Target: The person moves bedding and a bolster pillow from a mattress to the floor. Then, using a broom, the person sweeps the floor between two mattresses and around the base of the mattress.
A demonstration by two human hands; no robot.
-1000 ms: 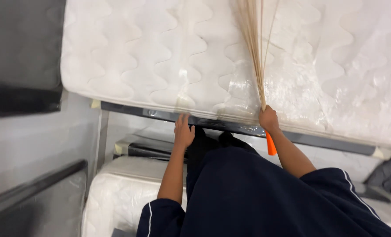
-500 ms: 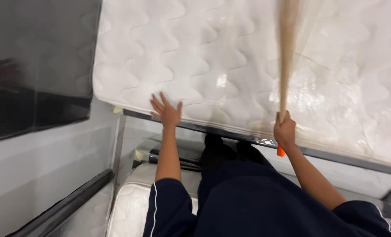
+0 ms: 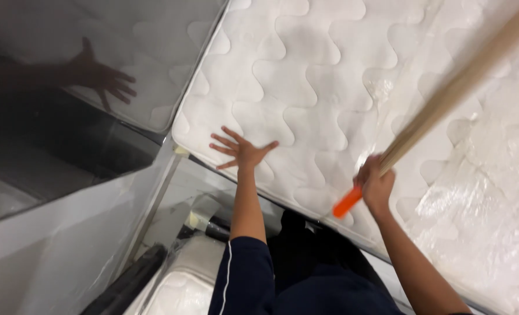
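Observation:
My left hand [image 3: 240, 149] lies flat with fingers spread on the white quilted mattress [image 3: 306, 76], close to its near left corner. My right hand [image 3: 376, 184] grips a straw broom [image 3: 446, 96] near its orange handle end [image 3: 348, 202]. The tan bristle bundle slants up to the right across the mattress and looks blurred. Clear plastic wrap [image 3: 481, 204] covers the mattress's right part.
A dark glossy panel [image 3: 67, 99] at the left mirrors my hand and the mattress. A metal bed frame rail [image 3: 154, 198] runs beneath the mattress edge. Another plastic-wrapped mattress [image 3: 178, 286] lies lower down, beside a black bar [image 3: 125, 286].
My left hand slid from the mattress edge up onto its surface with fingers spread. The broom tilted from upright toward the right. The view swung left and closer.

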